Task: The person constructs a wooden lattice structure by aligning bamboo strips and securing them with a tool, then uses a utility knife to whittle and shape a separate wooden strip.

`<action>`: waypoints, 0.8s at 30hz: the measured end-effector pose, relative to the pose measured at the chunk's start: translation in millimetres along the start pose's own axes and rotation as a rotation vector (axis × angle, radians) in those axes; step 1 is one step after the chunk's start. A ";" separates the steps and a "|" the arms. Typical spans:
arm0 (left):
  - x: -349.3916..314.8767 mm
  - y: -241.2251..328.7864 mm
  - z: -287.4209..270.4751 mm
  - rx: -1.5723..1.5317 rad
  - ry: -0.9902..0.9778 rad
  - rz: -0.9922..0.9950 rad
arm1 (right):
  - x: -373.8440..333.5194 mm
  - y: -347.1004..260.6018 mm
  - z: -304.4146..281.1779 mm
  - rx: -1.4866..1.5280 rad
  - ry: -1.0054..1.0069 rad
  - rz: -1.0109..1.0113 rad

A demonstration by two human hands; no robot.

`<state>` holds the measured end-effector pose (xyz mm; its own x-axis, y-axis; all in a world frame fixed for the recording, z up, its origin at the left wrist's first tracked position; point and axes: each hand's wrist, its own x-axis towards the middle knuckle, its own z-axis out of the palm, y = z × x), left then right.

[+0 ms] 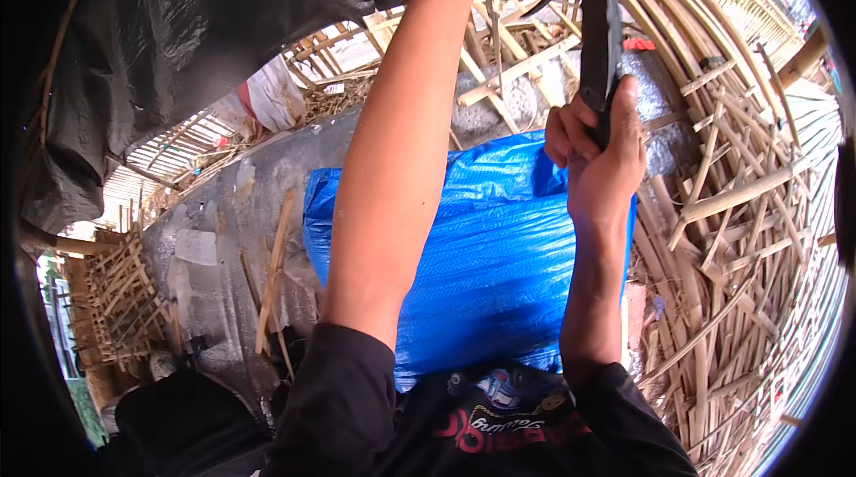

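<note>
My right hand [602, 143] is raised at the upper right, its fingers wrapped round the handle of a large knife with a dark, machete-like blade [599, 36]. The blade points upward, a pale edge running along its right side. My left arm [397, 143] stretches up past the middle of the picture. Its wrist meets the top edge, so the left hand lies outside the view. Beneath both arms a blue woven plastic sheet [499, 254] spreads over my lap.
Split bamboo strips and sticks [713, 236] are heaped on the right. Black plastic sheeting [205, 22] hangs at the upper left. A bamboo lattice [125, 299] stands at the far left. Loose sticks [276, 272] lie on the grey ground, near a dark cap-like shape [187, 415].
</note>
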<state>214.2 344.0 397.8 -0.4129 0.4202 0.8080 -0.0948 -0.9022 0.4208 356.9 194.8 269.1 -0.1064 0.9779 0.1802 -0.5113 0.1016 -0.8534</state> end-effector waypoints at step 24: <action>-13.3 -12.7 37.1 -0.145 -0.071 -0.206 | 25.8 -62.9 -115.1 0.610 -0.154 -0.219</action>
<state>254.5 353.5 397.0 -0.3071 0.5977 0.7406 -0.3013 -0.7992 0.5201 484.4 234.7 271.2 -0.0426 0.9044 0.4245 -0.9212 0.1290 -0.3672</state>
